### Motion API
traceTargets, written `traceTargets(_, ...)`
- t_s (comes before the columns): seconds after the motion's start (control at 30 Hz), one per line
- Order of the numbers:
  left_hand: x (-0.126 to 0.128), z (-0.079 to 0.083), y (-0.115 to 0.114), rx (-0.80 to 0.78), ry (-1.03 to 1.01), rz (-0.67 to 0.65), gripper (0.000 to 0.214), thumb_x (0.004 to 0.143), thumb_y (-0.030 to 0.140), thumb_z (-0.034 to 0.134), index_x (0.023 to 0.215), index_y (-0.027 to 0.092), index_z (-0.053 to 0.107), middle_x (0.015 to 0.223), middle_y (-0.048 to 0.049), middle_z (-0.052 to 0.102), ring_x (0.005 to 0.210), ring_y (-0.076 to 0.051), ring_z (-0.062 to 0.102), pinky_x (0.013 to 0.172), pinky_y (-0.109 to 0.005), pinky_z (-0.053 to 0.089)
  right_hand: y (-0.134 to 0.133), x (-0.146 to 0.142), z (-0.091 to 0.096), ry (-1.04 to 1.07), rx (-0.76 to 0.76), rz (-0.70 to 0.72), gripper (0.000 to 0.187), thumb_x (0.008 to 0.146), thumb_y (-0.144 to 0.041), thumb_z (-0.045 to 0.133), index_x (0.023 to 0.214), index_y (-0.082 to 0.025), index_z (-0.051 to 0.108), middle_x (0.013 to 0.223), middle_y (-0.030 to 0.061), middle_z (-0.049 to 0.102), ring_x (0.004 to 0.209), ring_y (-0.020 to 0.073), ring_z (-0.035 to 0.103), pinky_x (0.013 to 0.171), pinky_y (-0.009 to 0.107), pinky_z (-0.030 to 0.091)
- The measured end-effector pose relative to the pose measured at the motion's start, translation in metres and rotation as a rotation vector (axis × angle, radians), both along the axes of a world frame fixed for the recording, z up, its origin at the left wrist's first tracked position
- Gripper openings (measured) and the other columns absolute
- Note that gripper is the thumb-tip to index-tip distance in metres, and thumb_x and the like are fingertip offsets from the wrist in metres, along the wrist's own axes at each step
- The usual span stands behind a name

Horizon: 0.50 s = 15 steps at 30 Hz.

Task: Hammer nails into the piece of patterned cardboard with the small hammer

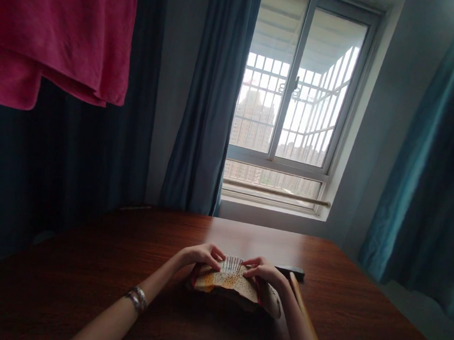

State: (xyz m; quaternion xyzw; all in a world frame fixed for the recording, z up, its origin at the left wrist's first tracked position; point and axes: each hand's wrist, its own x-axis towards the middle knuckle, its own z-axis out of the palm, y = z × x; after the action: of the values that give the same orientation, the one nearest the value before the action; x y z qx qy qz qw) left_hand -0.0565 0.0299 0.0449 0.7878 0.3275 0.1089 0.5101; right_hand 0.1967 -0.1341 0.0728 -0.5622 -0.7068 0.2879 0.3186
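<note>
On the table lies a cream, dark-speckled curved piece with orange patches and red at its ends; its exact kind I cannot tell. A row of several thin upright pins stands at its far side. My left hand grips the piece from the left, thumb on top and index finger close to the pins. From the right, my right hand holds it with bent fingers, fingertips just beside the last pin. Whether the fingertips touch the pins is too small to make out. The underside is in shadow.
Beside my right wrist lie a dark flat bar and a light wooden stick, partly behind the forearm. The brown wooden table reaches toward a barred window. Blue curtains and a pink cloth hang around it.
</note>
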Motion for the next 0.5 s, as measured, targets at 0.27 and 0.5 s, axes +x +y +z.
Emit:
traceTargets(0.27,-0.002,0.006,-0.004,-0.017,-0.015,-0.040,0.060,0.047,0.031,0.076,0.103,0.017,0.064,0.090,-0.0053,0.067,0.076,-0.020,0.061,0.066,-0.027,0.047,0.060,-0.005,-0.008,0.016,-0.140,0.100,0.045,0.057,-0.030,0.071,0.101,-0.019,0.067,0.086,0.0005,0.068,0.087,0.0247,0.058,0.076,0.032,0.045)
traceTargets(0.5,-0.003,0.004,-0.003,0.001,-0.013,-0.035,0.058,0.047,0.033,0.076,0.101,0.016,0.064,0.085,-0.0051,0.067,0.075,-0.020,0.061,0.066,-0.027,0.046,0.074,0.001,-0.027,0.048,-0.159,0.142,0.051,0.053,-0.034,0.073,0.102,-0.020,0.067,0.082,-0.0002,0.068,0.082,0.0207,0.059,0.073,0.029,0.045)
